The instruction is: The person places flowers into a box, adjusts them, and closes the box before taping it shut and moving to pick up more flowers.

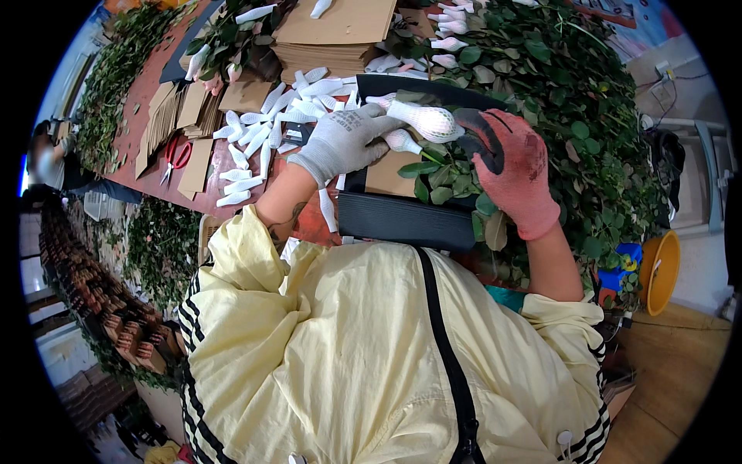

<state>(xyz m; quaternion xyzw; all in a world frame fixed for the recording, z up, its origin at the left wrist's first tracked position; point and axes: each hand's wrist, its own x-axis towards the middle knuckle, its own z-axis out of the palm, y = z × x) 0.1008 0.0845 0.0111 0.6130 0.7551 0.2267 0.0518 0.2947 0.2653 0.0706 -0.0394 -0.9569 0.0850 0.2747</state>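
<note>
My left hand (344, 143), in a grey glove, has curled fingers at the left of white mesh-sleeved rose buds; what they grip is partly hidden. My right hand (506, 170), in a red-and-black glove, closes on the right end of the large sleeved bud (429, 121). A smaller sleeved bud (403, 142) hangs just below it, with a green stem and leaves (440, 178). Beneath both hands lies a black-edged holder (406, 216) with cardboard inside. Many loose white mesh sleeves (255, 131) are scattered left of my left hand on the red table (139, 127).
Cardboard stacks (328, 23) stand at the back and left, near red-handled scissors (179, 155). Leafy stems (580, 116) pile on the right above a yellow tub (657, 271). A co-worker (50, 162) is at far left, above rows of bundled roses (124, 325).
</note>
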